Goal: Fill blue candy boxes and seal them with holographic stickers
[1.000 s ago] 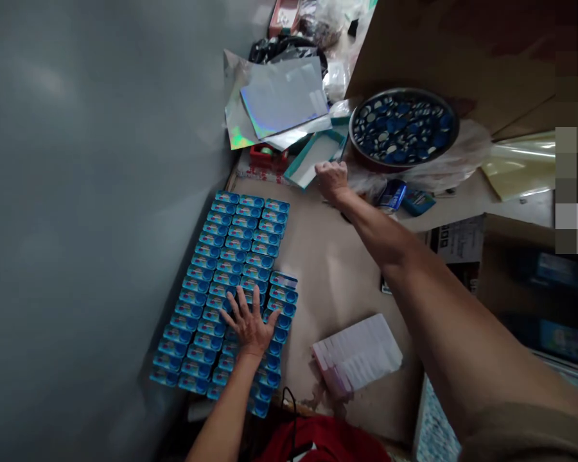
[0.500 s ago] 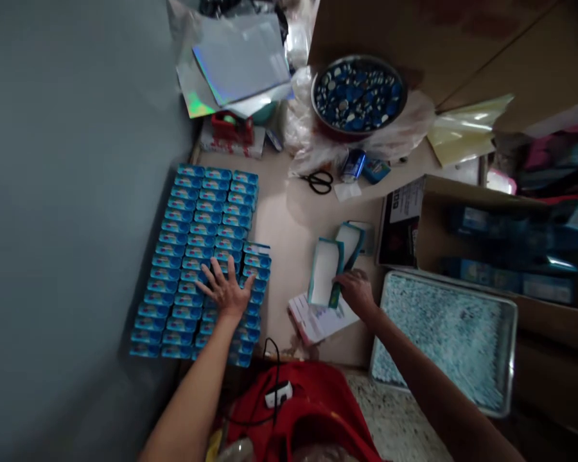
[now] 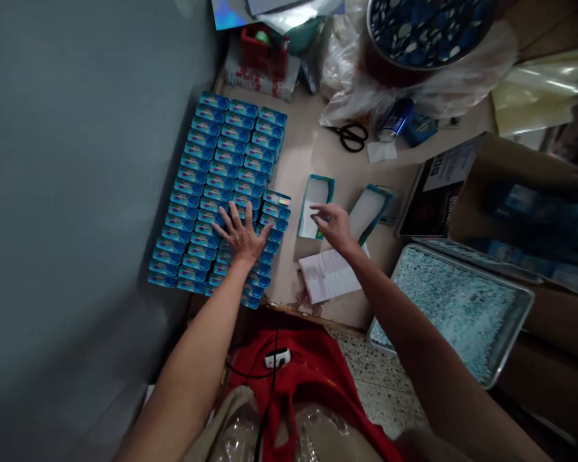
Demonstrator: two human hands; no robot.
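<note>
With boxes (image 3: 221, 160) steadied under the flat left hand (image 3: 243, 236), the tray (image 3: 316, 196) is best taken squarely by the empty, wide-open right hand (image 3: 334, 226)

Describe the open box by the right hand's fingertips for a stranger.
Find the block of blue packets under the left hand. Right of it lie two open, teal-rimmed white boxes. The box meant sits nearer the block, at the fingertips of the right hand; the other box lies beyond that hand.
</note>
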